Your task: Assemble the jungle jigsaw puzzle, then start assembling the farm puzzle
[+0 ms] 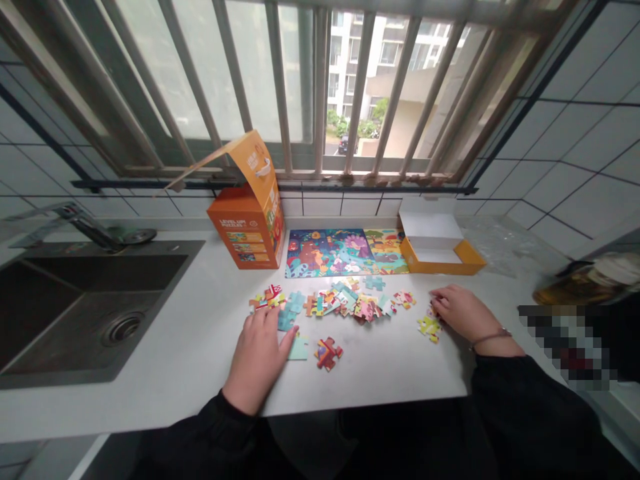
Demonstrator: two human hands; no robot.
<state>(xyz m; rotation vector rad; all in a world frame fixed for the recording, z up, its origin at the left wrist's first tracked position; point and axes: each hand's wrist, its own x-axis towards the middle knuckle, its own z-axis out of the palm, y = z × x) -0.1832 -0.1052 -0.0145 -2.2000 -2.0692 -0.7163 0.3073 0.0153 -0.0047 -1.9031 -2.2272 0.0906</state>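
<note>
My left hand [257, 357] rests on the counter with its fingers stretched out and thumb apart, touching light-blue puzzle pieces [291, 310]. Colourful pieces with red and yellow [270, 295] lie just past its fingertips, and a pale green piece [299, 348] is beside the thumb. To the right of that hand sits a lone dark red puzzle piece [328, 354]. My right hand [463, 312] has its fingers curled and pinched at a puzzle piece, mostly hidden by them, beside yellow-green pieces [429, 327]. Between both hands spreads a heap of mixed puzzle pieces [350, 300].
Behind the heap lies a colourful picture sheet [330, 253]. An orange puzzle box [245, 230] with raised lid stands left of it, an open yellow box [445, 257] right. A sink [150, 287] is at left; crumpled clear plastic [505, 247] and a jar [590, 280] at right.
</note>
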